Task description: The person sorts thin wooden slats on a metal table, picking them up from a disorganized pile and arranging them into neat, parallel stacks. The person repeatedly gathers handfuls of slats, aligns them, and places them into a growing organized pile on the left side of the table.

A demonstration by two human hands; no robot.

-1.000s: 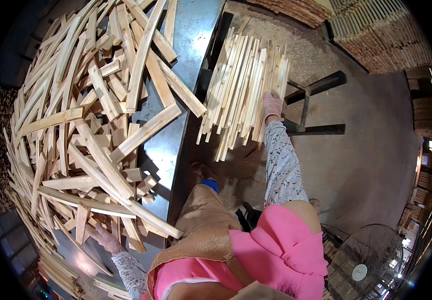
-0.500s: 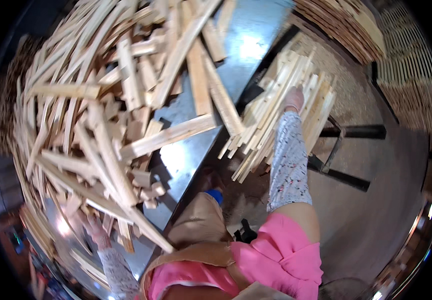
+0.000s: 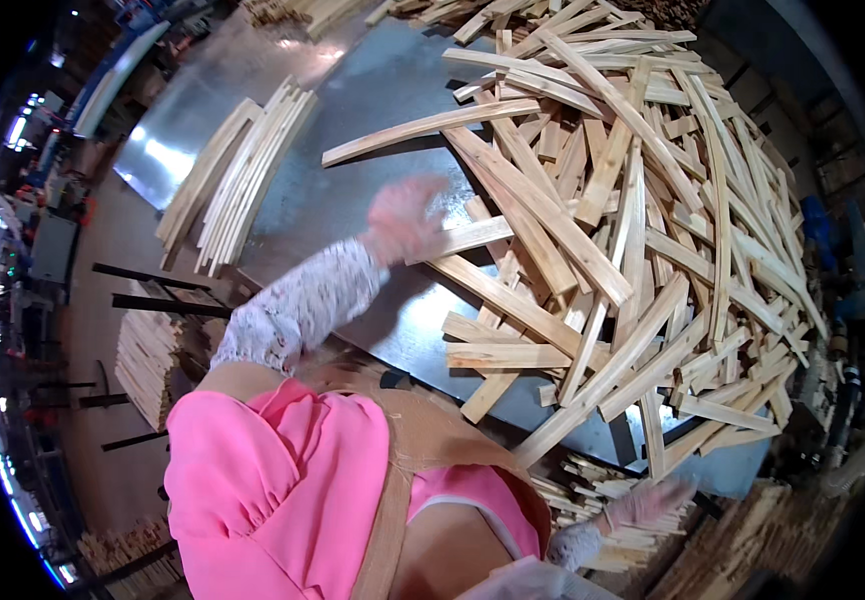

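My left hand (image 3: pixel 403 215), in a pink glove with a white lace sleeve, reaches out over the metal table (image 3: pixel 353 190). It is motion-blurred at the near end of a pale wooden strip (image 3: pixel 473 238) on the edge of a big loose pile of strips (image 3: pixel 633 230); whether it grips the strip cannot be told. My right hand (image 3: pixel 653 500), also gloved, hangs low at the table's near right corner. Its fingers are spread, just above a small heap of short strips (image 3: pixel 593 490), and nothing is held in it.
A neat bundle of long strips (image 3: pixel 238 180) lies at the table's left side. Black metal stand bars (image 3: pixel 158 295) and a stacked block of strips (image 3: pixel 143 355) stand on the floor to the left. Machines line the far left and right edges.
The view has swung round: the pile now lies on the right and the bundle on the left. My right hand has left the bundle, and my left hand now reaches to the pile.
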